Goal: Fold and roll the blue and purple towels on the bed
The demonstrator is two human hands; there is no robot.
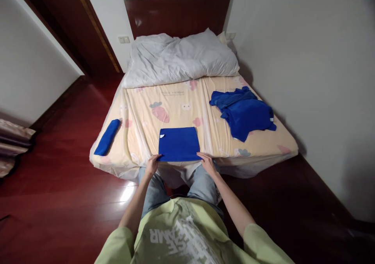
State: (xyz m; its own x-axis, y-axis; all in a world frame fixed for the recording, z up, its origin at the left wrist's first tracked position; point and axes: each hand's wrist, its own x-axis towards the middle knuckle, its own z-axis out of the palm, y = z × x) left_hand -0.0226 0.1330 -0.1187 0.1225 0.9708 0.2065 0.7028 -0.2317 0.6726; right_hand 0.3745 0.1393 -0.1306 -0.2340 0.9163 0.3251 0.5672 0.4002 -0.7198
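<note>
Head view: here we are, looking down on a bed, and the action sits right in the middle of its near edge.
Blue cloth: lying flat on the bed, a neat rectangle, near side running along the mattress edge.
White tag: there it is, on top at the cloth's far left corner.
Left hand: touching the near left corner, fingers close together, tips on the fabric; whether the thumb pinches from below, I cannot tell.
Right hand: matching it on the near right corner, fingers pressed together and reaching over the edge; the thumb's grip, again, I cannot tell.
Blue roll: out on the left, well apart from the left hand, a slim bundle lying aslant near the bed's left edge.
Blue pile: over on the right, a crumpled heap, with a small white label showing at its right end.
Sheet: pale, wrinkled, dotted with pink fruit-like prints.
Quilt: white and bunched across the far end, just in front of the dark headboard.
Clothing: light green shirt, blue jeans, knees right at the near edge.
Floor: glossy, dark red, with curtain at far left.
</note>
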